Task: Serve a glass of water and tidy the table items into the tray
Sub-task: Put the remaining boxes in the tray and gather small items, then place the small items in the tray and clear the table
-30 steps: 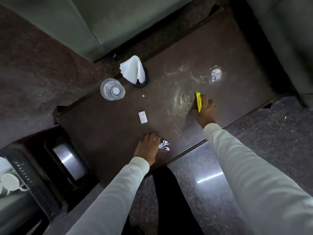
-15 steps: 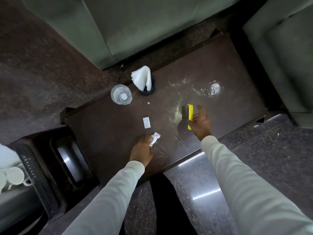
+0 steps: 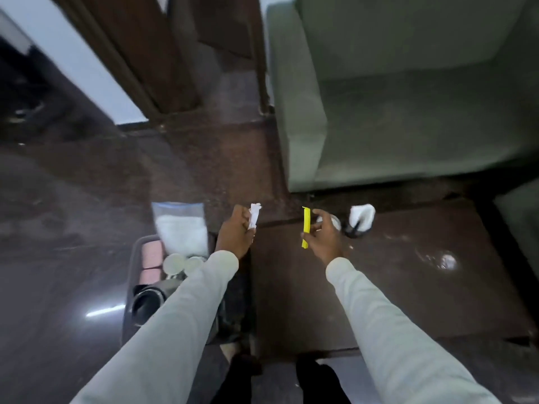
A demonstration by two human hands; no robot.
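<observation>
Paper scrap (image 3: 254, 216), crumpled, sits pinched in left hand (image 3: 234, 235) at frame centre: prob weightless, soft, edge pinch is enough. Right hand (image 3: 323, 236) grips yellow sachet (image 3: 306, 227), thin & light. Tray (image 3: 137, 269) lower left; table (image 3: 408, 287) right.

A green armchair (image 3: 408, 91) fills the space beyond the right hand, standing on a dark polished stone floor (image 3: 73, 199). Beyond the left hand rises a dark wooden door frame (image 3: 151, 53) with a strip of white wall (image 3: 73, 59) beside it. The picture is blurred throughout.
</observation>
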